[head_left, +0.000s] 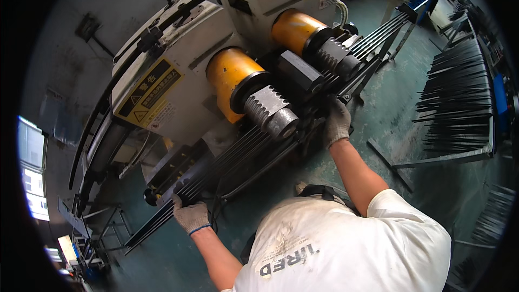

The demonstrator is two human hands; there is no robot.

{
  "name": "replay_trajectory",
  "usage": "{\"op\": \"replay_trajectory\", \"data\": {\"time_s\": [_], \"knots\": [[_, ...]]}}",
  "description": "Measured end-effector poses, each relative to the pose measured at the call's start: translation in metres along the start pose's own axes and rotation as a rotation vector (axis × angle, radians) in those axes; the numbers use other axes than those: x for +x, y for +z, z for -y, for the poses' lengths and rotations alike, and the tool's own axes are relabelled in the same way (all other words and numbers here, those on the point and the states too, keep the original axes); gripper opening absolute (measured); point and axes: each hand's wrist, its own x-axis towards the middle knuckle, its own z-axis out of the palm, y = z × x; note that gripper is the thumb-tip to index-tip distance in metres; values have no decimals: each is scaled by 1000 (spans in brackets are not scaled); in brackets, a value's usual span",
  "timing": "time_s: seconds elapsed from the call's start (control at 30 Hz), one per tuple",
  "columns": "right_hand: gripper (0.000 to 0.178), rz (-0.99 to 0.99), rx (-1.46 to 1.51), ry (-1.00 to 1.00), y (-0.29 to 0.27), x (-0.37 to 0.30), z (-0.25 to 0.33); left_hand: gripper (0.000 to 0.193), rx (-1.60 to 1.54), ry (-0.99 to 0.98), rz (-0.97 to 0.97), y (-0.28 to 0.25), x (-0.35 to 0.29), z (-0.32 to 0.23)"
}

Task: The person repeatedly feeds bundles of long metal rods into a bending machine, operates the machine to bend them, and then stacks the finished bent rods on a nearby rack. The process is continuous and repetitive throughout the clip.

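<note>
My left hand [191, 216], in a pale knit glove with a blue cuff edge, is closed on several long, dark metal rods [221, 162]. These rods run side by side from the lower left, under the machine's front, to the upper right. Farther right, my right hand [338, 123], also gloved, reaches in at the rods by the machine's edge. Its fingers look bent, but what they grip is lost among dark parts. Above the rods jut two orange cylinders [230, 75] with toothed metal heads [268, 105], and a black hexagonal block [298, 73] sits between them.
The large pale machine [178, 59] with warning labels fills the upper left. A metal rack [459, 92] at the right holds many dark strips. On the green floor lies a dark bar [389, 165] near the rack's foot. A black hose [102, 113] curves along the machine.
</note>
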Motion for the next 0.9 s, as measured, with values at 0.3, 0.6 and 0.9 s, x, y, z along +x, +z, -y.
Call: {"op": "replay_trajectory", "data": {"time_s": [0.3, 0.6, 0.9], "knots": [[52, -112, -400, 168, -124, -32, -10, 38, 57, 123, 7, -14, 6, -16], [61, 63, -537, 278, -131, -25, -46, 46, 34, 6, 71, 9, -29, 26], [43, 202, -629, 383, -125, -72, -70, 41, -148, -5, -42, -42, -3, -44]]}}
